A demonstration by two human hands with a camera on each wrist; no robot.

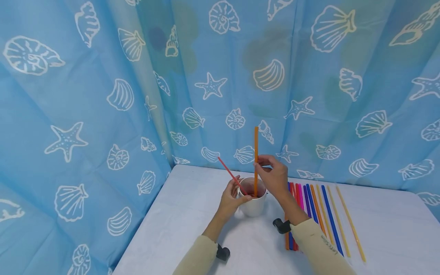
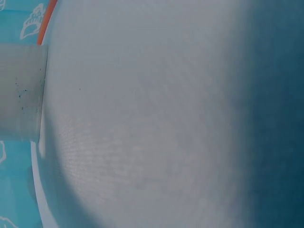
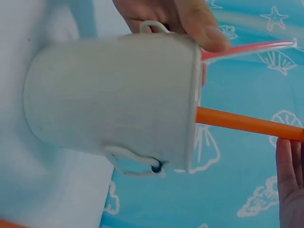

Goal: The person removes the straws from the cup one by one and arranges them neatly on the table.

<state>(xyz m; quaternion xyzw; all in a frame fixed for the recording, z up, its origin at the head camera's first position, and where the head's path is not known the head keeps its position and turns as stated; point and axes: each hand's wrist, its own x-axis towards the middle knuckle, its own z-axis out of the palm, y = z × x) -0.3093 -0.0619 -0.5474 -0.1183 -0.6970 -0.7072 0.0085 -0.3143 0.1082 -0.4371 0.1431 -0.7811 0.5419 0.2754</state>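
A white bucket-like cup (image 1: 252, 208) with small side handles stands upright on the table. My left hand (image 1: 229, 196) holds it by the rim on its left side, thumb over the edge. Inside leans a thin red straw (image 1: 228, 168), tilted to the left. My right hand (image 1: 274, 175) pinches an orange straw (image 1: 256, 147), which stands nearly upright with its lower end inside the cup. In the right wrist view the cup (image 3: 114, 95) shows from the side, with the orange straw (image 3: 247, 122) coming out of its mouth and right fingertips (image 3: 287, 166) on it.
A row of straws (image 1: 317, 210) in orange, blue, red, pink, purple and yellow lies right of the cup, partly under the right forearm. The white table (image 1: 165, 225) meets a blue shell-print curtain (image 1: 220, 76) behind and at the left.
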